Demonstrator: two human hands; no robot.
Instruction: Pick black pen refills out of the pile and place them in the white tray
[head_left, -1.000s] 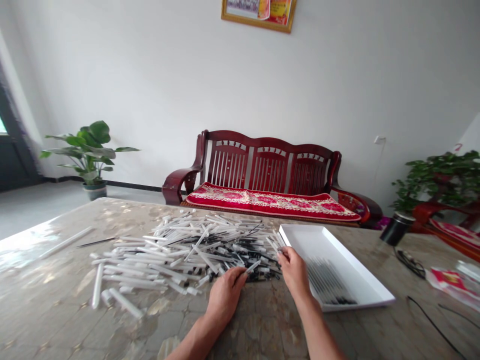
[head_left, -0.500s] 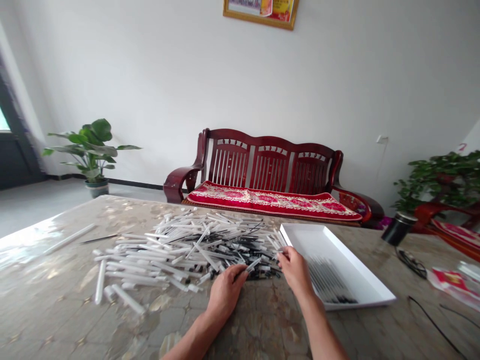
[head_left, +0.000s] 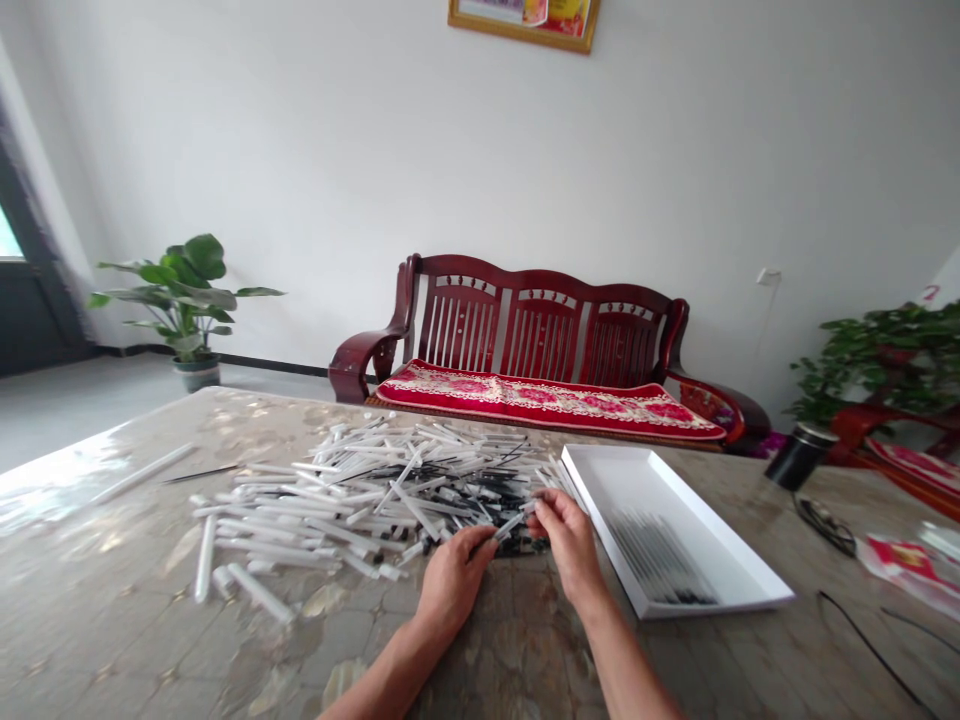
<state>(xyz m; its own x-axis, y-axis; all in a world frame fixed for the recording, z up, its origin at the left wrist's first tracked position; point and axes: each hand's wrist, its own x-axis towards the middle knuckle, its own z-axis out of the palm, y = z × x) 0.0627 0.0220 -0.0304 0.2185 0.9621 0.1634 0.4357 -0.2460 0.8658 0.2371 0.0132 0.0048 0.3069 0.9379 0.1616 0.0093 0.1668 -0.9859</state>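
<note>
My left hand (head_left: 456, 568) is closed in a pinch on the near end of a slim, clear-and-grey pen (head_left: 511, 525) at the front of the pile. My right hand (head_left: 566, 535) has its thumb and fingers pinched at the pen's far end; any small part between those fingertips is hidden. Behind and left of my hands spreads a loose pile of white pen barrels (head_left: 285, 530). Black pen parts (head_left: 480, 492) lie in its right half. To the right, a shallow white box (head_left: 720, 520) holds a row of assembled-looking pens (head_left: 660, 560), side by side with dark ends toward me.
A single white tube (head_left: 142, 473) and a thin dark stick (head_left: 201, 474) lie at the table's left. At the right are a black cylinder (head_left: 799, 456), cables (head_left: 825, 527) and a red-and-clear plastic packet (head_left: 904, 565). A wooden bench (head_left: 540, 340) stands behind the table.
My right hand has moved left, from beside the box's edge to the far end of the pen. My left hand stays nearly in place, still pinching the pen.
</note>
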